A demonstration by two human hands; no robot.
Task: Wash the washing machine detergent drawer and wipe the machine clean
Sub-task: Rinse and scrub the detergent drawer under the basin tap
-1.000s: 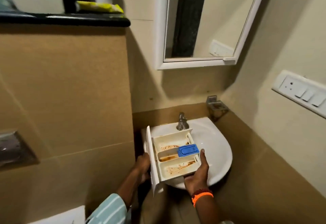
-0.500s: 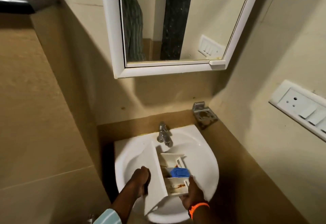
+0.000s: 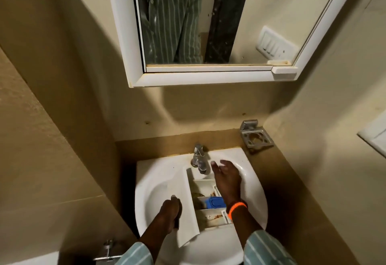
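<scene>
The white detergent drawer point(image 3: 189, 206) lies in the white basin point(image 3: 253, 191), its front panel to the left and its stained compartments facing up. A blue cap point(image 3: 215, 202) sits in the middle compartment. My left hand point(image 3: 169, 209) grips the drawer's front panel. My right hand point(image 3: 226, 176), with an orange band on the wrist, hovers over the drawer's far end with fingers spread, just right of the chrome tap point(image 3: 199, 159), holding nothing.
A white-framed mirror cabinet point(image 3: 200, 76) hangs above the basin. A metal holder point(image 3: 255, 137) is fixed to the wall at the right. A switch plate point(image 3: 376, 137) sticks out at the right edge. Beige walls close in on both sides.
The drawer has settled lower into the basin. My right hand has let go of the drawer's near end and moved forward beside the tap. The view has tilted down.
</scene>
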